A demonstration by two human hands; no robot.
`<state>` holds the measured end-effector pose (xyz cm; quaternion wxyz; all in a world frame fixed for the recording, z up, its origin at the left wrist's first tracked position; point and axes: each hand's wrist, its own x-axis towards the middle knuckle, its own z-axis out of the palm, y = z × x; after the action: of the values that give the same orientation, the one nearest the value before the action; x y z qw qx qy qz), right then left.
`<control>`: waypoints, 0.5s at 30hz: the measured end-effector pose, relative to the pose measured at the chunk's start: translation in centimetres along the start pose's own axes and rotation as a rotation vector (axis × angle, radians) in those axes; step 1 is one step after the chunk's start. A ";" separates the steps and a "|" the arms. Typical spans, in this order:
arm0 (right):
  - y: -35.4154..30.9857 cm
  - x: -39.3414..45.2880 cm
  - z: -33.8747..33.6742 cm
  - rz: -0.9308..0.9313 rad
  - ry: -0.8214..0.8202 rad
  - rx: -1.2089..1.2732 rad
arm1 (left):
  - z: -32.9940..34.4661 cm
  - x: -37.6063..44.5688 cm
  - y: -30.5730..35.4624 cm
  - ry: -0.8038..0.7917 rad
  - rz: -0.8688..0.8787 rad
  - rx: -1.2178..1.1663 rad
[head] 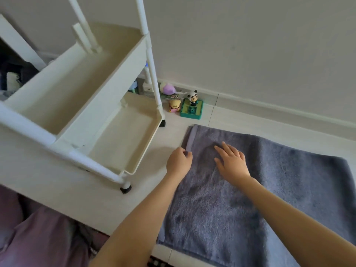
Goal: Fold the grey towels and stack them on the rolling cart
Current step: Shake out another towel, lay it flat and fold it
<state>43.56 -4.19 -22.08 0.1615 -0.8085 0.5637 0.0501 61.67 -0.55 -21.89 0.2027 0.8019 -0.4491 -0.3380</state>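
The thick grey terry towel (269, 189) lies flat on the pale tiled floor (57, 180), its long axis running from the white plastic rolling cart (81, 105) toward the right. The two visible cart trays hold nothing. The left hand (179, 160) pinches the towel's left hem with curled fingers. The right hand (232, 160) rests flat on the cloth, its fingers straight.

Grey towel (260, 189) of plush matt terry cloth, rolling cart (107, 120) smooth cream plastic, floor (57, 182) pale smooth tile
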 end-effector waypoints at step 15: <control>5.9 8.5 -3.0 0.181 0.145 0.010 | 2.2 6.1 2.0 0.277 0.142 0.072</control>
<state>40.84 -14.60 -22.73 0.1192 -0.7550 0.6448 0.0030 61.15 -6.84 -24.41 0.2572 0.8139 -0.4842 -0.1926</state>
